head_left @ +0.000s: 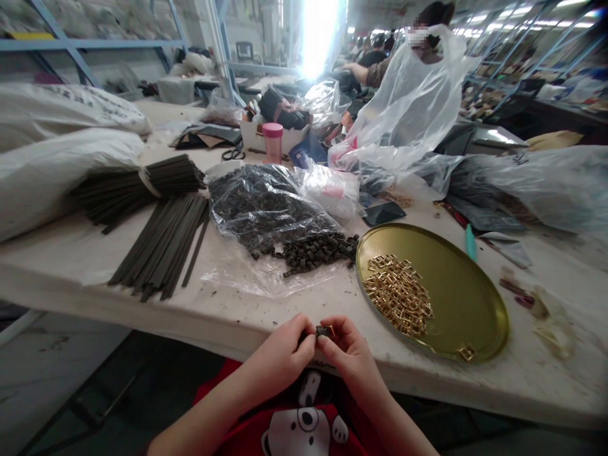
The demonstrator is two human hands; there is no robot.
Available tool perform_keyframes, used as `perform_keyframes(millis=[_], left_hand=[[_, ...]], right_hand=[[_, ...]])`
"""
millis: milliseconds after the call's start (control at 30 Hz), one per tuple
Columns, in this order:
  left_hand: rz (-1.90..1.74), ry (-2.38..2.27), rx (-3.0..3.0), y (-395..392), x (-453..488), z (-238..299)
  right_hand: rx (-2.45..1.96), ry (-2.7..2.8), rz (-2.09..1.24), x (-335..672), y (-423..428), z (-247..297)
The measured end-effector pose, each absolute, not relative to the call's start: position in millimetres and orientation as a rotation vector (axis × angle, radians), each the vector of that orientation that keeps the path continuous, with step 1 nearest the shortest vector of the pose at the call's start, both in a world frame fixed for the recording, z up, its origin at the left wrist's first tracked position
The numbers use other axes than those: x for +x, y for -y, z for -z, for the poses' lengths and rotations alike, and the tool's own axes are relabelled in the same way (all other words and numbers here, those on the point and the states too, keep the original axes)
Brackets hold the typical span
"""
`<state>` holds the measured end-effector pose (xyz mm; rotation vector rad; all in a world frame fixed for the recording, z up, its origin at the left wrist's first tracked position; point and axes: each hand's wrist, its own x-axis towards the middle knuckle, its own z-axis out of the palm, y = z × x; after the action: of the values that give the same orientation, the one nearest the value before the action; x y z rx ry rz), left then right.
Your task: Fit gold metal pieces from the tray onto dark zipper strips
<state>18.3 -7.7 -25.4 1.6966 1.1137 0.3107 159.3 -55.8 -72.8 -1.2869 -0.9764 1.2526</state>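
At the table's front edge my left hand (292, 345) and my right hand (344, 348) meet, fingertips pinched together. Between them is a small dark strap loop (323, 330), with a bit of gold-coloured metal showing by the right fingers, seemingly a buckle. Which hand grips which part is mostly hidden by the fingers. To the right, a round gold tray (456, 285) holds a heap of small gold buckles (398, 294), and a few lie apart near its front rim. Beyond my hands, many dark loops (316, 253) spill from a clear plastic bag (270, 202).
Dark flat strips (159, 247) lie at the left beside a tied bundle (142, 180). A phone (384, 213), a pink-lidded jar (273, 142), scissors (234, 152) and a teal-handled tool (470, 242) lie farther back. Another person stands behind a large clear bag (413, 101).
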Motion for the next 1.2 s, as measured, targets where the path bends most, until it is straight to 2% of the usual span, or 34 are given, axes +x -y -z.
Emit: perform_keyframes(millis=[100,200,367,500,733,1033,1200], left_hand=[[-0.305,-1.103,1.678,7,18,24],[-0.25,-1.077,1.615,6,18,19],[-0.188,-0.987,1.326,8,17,16],[-0.163,-0.996,1.47,12,13,19],[-0.168,-1.026,1.767,17,10,12],[-0.224,-0.925,1.068,10,5,28],[-0.289,-0.962,0.871,15,13,32]], right_hand=[[-1.285,1.359,-1.029,165,53,63],[-1.209,1.614,-0.994,170,49,51],[-1.241,1.704,-0.96,172,51,43],[-1.351,1.676,-1.07,168,55,46],[-1.339,1.404,-1.416,162,65,58],[-1.259,0.972,-1.463,156,71,58],[-1.112,0.638,-1.633,154,72,61]])
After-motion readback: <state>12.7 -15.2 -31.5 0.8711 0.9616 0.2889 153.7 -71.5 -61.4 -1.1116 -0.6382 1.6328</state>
